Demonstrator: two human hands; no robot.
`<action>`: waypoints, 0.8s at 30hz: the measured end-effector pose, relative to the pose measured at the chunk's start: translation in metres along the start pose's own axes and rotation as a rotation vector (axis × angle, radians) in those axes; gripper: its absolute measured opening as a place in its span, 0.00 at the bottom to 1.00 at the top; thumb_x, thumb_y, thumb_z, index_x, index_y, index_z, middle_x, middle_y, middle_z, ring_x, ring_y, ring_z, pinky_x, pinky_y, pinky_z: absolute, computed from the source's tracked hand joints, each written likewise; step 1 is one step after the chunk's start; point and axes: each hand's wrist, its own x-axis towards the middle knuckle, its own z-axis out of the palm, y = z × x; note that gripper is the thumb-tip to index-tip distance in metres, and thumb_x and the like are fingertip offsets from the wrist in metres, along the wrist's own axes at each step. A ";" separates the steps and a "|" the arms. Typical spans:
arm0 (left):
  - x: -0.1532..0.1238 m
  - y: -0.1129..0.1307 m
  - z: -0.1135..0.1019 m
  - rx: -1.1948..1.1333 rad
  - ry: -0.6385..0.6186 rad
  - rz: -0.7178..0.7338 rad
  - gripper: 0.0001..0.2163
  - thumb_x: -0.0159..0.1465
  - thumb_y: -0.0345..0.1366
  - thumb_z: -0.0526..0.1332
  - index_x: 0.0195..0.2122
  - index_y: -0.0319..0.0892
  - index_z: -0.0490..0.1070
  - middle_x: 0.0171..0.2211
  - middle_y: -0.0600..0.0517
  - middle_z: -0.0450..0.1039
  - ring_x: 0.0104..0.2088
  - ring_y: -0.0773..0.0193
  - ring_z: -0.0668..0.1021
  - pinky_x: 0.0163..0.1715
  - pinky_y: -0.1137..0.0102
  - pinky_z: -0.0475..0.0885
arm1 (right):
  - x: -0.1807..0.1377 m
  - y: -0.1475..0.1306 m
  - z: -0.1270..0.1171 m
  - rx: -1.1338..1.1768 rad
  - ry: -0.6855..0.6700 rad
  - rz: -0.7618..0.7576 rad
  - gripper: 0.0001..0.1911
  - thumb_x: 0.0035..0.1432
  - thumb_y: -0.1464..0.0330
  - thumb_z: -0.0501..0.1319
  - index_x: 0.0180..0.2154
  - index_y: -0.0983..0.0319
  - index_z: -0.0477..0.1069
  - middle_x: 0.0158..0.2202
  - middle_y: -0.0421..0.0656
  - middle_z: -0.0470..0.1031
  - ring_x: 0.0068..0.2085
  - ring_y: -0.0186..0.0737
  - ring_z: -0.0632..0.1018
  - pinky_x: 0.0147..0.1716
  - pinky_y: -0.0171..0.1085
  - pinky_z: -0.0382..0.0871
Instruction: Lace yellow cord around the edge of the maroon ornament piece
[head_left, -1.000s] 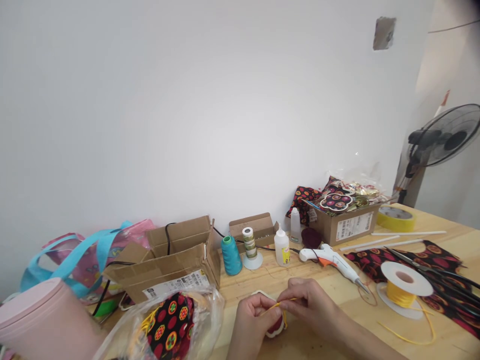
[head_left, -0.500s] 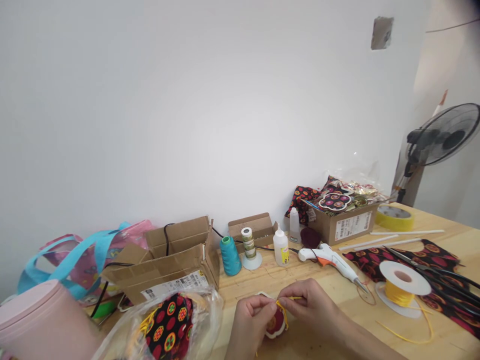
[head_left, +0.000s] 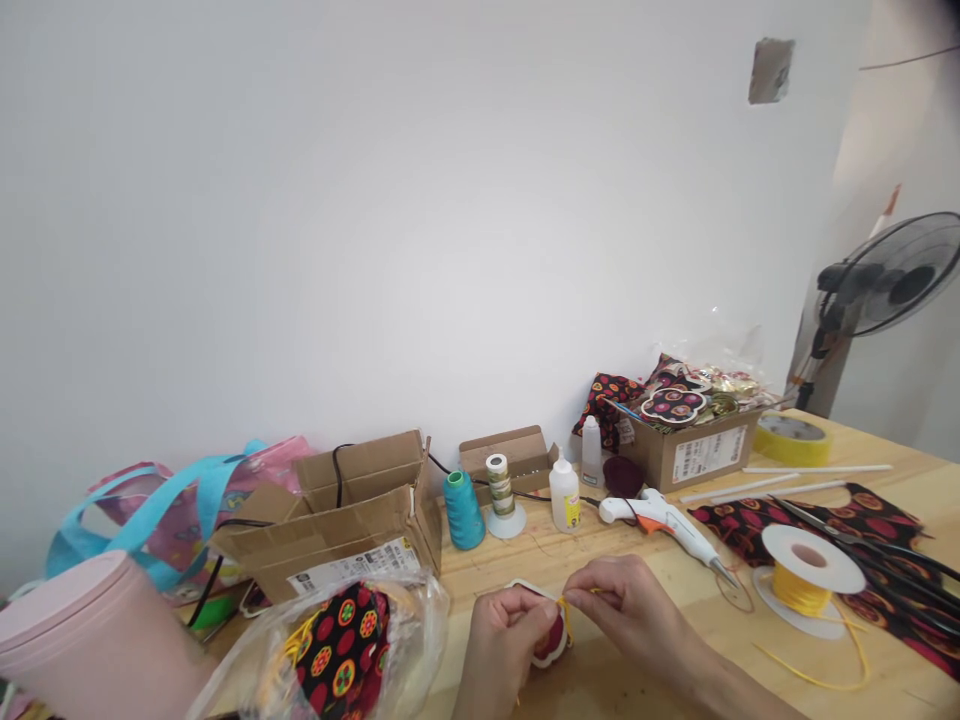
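Note:
Low in the head view, my left hand pinches a dark red fabric piece with a white scalloped edge at its upper edge. Just to the right, my right hand is closed on a thin yellow cord, finger and thumb pressed together. The cord runs between the two hands along the right side of the fabric piece. My left fingers hide part of the piece. A spool of yellow cord stands to the right, a loose tail lying on the wood.
Behind my hands are a glue gun, a glue bottle and a teal thread cone. Black scissors lie on patterned cloth at right. A plastic bag of fabric pieces, a cardboard box and a pink canister stand left.
My right hand has drawn slightly to the right, away from my left, with the yellow cord between them. The whole view has shifted a little.

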 end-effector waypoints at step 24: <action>0.001 0.001 0.001 0.207 0.083 0.033 0.08 0.41 0.35 0.64 0.18 0.34 0.70 0.11 0.56 0.63 0.14 0.73 0.63 0.15 0.78 0.56 | -0.001 0.004 0.005 0.100 -0.049 0.071 0.11 0.50 0.68 0.54 0.25 0.63 0.73 0.22 0.41 0.73 0.23 0.33 0.71 0.20 0.28 0.60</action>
